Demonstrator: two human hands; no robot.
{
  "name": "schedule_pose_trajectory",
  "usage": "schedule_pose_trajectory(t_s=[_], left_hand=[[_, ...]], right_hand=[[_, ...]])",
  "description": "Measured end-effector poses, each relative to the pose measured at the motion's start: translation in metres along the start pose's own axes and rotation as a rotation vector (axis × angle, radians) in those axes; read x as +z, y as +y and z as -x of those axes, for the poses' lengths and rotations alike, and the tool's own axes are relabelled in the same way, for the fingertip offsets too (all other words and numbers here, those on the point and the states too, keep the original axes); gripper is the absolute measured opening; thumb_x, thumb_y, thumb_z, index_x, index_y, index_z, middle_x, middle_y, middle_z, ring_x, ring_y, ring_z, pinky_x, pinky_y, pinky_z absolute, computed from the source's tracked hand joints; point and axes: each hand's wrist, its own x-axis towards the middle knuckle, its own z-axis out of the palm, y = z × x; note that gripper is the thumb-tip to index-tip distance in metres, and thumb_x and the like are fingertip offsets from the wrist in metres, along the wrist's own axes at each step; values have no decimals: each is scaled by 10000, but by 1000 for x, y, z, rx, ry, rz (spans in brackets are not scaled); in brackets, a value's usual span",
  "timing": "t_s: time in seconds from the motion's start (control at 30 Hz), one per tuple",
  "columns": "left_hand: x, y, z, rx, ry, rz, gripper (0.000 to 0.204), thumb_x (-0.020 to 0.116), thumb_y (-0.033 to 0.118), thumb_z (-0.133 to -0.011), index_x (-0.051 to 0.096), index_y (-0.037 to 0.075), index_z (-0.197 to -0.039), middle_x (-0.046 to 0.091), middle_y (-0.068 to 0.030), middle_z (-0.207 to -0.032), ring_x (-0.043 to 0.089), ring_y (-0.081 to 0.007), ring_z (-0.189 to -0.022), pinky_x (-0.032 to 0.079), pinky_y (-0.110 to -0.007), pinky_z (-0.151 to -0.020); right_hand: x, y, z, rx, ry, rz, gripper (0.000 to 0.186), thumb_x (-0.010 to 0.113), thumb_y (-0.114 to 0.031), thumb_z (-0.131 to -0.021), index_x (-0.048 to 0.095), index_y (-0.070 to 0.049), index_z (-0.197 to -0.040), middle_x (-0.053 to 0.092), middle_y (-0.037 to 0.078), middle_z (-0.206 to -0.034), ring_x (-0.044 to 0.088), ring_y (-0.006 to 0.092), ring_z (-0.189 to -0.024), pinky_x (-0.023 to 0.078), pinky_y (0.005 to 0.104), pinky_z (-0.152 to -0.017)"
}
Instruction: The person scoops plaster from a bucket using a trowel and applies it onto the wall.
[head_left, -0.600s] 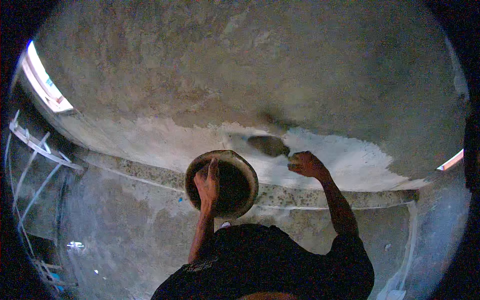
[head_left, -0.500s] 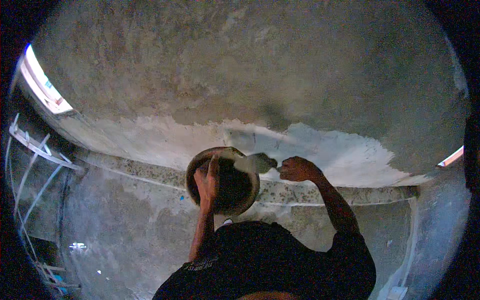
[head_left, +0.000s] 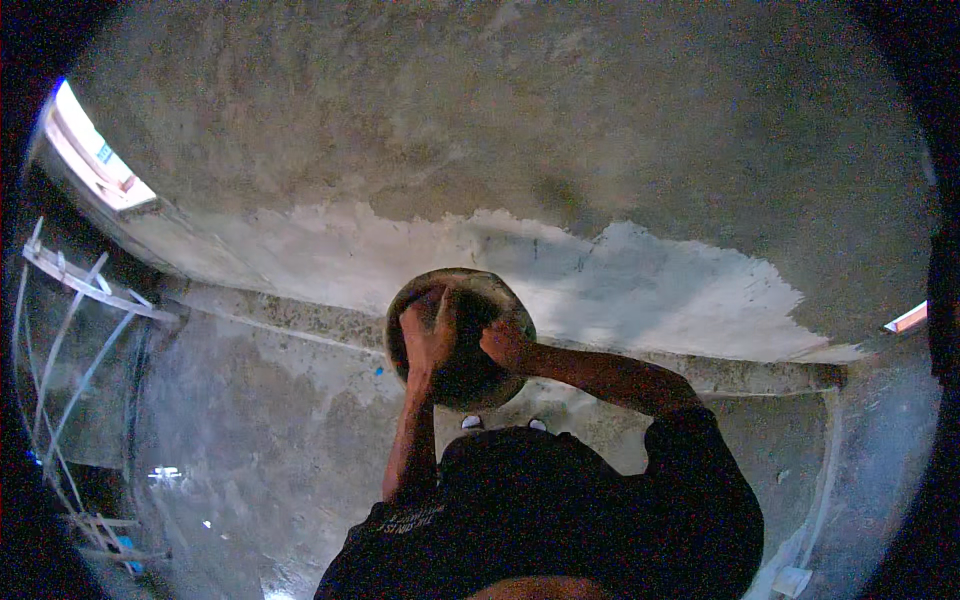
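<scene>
My left hand [head_left: 426, 338] grips a round, worn basin [head_left: 461, 279] from above, thumb and fingers over its dark hollow. My right hand [head_left: 506, 343] is inside the basin's right side, fingers curled round the handle of a trowel, whose blade is lost in the dark hollow. Above the basin a pale band of wet-looking plaster [head_left: 660, 280] with a ragged upper edge runs along the grey wall [head_left: 550, 120].
A low concrete ledge [head_left: 700, 376] runs along the wall's foot, above the grey floor [head_left: 250, 450]. A pale scaffold-like frame [head_left: 80, 282] stands at the left. Bright openings [head_left: 100, 150] show at both sides. My feet [head_left: 471, 423] show below the basin.
My right hand has swung left and down from the pale plaster into the basin, taking the trowel out of clear view. The basin has moved slightly up and right in the picture.
</scene>
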Motion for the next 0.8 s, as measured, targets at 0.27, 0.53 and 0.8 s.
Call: schedule_pose_trajectory(t_s=[0.27, 0.53, 0.8], left_hand=[[0, 23, 25, 261, -304, 97, 247, 565, 170, -731, 566, -23, -886, 590, -180, -816, 546, -330, -734, 405, -393, -728], [-8, 25, 38, 440, -98, -9, 243, 539, 176, -739, 547, -6, -901, 574, -198, -809, 531, -359, -767, 381, -418, -723], [-14, 46, 13, 210, -281, 207, 211, 512, 195, -769, 531, -12, -733, 530, -215, -619, 531, -390, -595, 416, -396, -528]], right_hand=[[54, -3, 5, 560, 320, -1066, 279, 332, -262, -879, 509, -74, -986, 545, 83, -831, 510, 264, -828, 398, 392, -782], [20, -37, 4, 688, 252, -1229, 434, 393, -178, -821, 302, -1, -1206, 369, 199, -1187, 369, 315, -1078, 312, 352, -917], [-77, -40, -18, 791, 150, -872, 421, 362, -269, -882, 345, -25, -1226, 398, 190, -1216, 372, 321, -1135, 290, 399, -956]])
